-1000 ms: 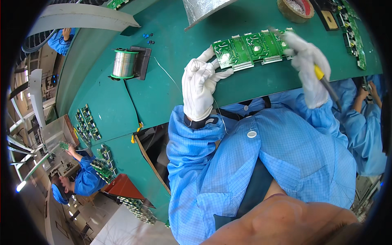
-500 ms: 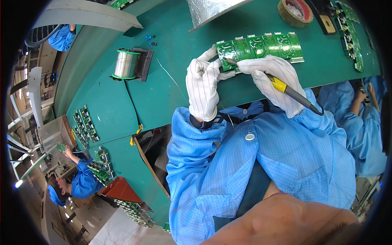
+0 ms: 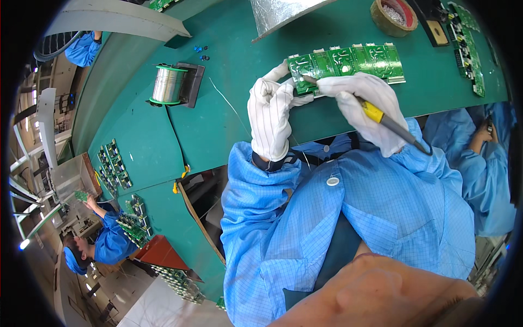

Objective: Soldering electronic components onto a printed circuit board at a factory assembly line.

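Note:
A panel of green circuit boards (image 3: pixel 348 62) lies on the green bench, solder side up. My left hand (image 3: pixel 269 117), in a white striped glove, is closed at the panel's left end, with fingers against its edge. A thin solder wire (image 3: pixel 231 108) runs to this hand and reappears below it; the pinch itself is partly hidden. My right hand (image 3: pixel 370 109), also gloved, grips a soldering iron (image 3: pixel 373 113) with a yellow and grey handle. The iron's tip is over the left part of the panel; whether it touches cannot be made out.
A solder spool (image 3: pixel 168 85) on a dark stand is left of my hands. Beyond are a silver foil-covered piece (image 3: pixel 283 16), a round tub (image 3: pixel 393 16) and a soldering-iron stand (image 3: pixel 436 30). More boards (image 3: pixel 466 49) lie at right. Co-workers in blue sit left and right.
The iron's tip has shifted very slightly over the panel. My left hand stays nearly still. The right-hand co-worker's hands have changed position.

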